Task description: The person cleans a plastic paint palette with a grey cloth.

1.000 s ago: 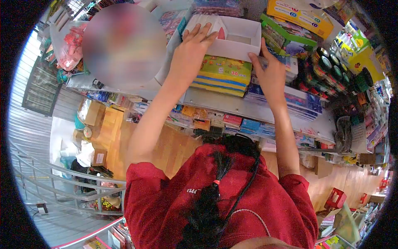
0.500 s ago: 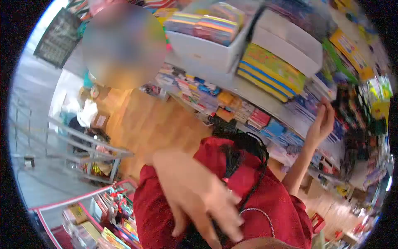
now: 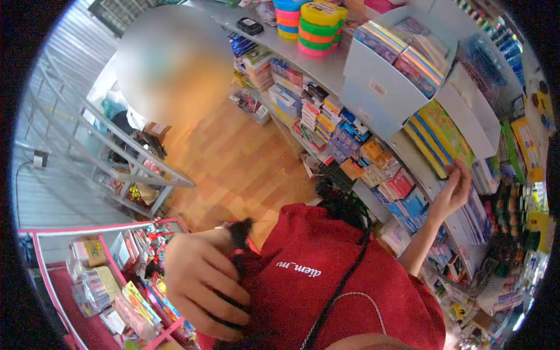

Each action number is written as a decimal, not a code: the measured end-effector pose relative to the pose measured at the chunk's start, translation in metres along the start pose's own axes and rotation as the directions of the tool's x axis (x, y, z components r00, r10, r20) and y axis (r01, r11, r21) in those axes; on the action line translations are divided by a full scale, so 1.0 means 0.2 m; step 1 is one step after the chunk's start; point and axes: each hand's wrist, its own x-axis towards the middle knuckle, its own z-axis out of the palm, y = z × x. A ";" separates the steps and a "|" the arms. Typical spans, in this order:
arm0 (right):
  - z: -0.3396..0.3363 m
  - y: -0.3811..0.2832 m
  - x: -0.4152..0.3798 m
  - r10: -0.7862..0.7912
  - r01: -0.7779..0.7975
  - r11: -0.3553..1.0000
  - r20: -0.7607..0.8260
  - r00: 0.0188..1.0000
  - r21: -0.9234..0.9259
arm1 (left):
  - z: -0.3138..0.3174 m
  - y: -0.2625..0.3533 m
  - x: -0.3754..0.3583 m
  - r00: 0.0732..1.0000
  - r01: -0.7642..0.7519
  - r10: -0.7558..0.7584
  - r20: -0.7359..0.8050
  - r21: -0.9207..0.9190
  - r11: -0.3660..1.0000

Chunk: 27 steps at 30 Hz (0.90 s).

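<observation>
Gripping loosely around a dark braid (image 3: pixel 239 233), the left hand (image 3: pixel 207 286) sits at seven o'clock, close to the camera, its fingers curled and black strands showing between them. A little red shows on the braid just beside the hand, against the red shirt (image 3: pixel 350 274).

The right hand (image 3: pixel 454 192) reaches out at three o'clock, fingers partly bent and close together. Its fingertips overlap the lower corner of the stack of yellow booklets (image 3: pixel 437 137); whether they pinch it or only rest there, I cannot tell.

That stack lies at two o'clock on the grey shelf (image 3: pixel 402 143), blue bands along its side. An open white box (image 3: pixel 475 125) sits on it, tilted in view. Next to both, between one and two o'clock, a pale bin (image 3: pixel 373 87) holds upright colourful packs (image 3: pixel 402 52). Bright stacked tubs (image 3: pixel 318 29) stand near twelve o'clock, with a small black device (image 3: pixel 249 25) to their left.

Below the shelf edge, small boxed goods (image 3: pixel 326 122) fill a lower level. A pink-edged display case (image 3: pixel 105 291) of packets lies at eight o'clock, and grey railings (image 3: pixel 87 134) run at ten, beside wooden floor (image 3: pixel 251 163).
</observation>
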 end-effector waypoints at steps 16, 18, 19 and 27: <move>0.18 0.00 -0.15 -0.080 0.082 0.996 0.062 0.995 -0.039 | -0.06 -0.24 -0.57 -0.101 0.951 -0.380 -0.919 -0.201 0.235; 0.19 0.00 -0.17 -0.087 0.093 0.991 0.072 0.994 -0.091 | -0.20 -0.42 -0.63 0.010 0.967 -0.388 -0.921 -0.089 0.237; 0.21 0.01 -0.18 -0.072 0.079 0.990 0.061 0.996 -0.121 | -0.29 -0.53 -0.69 0.066 0.971 -0.395 -0.916 -0.033 0.237; 0.61 -0.02 -0.38 0.109 -0.202 0.960 -0.404 0.908 -0.196 | -1.30 -1.51 -1.19 0.617 0.767 -0.419 -0.665 0.628 0.132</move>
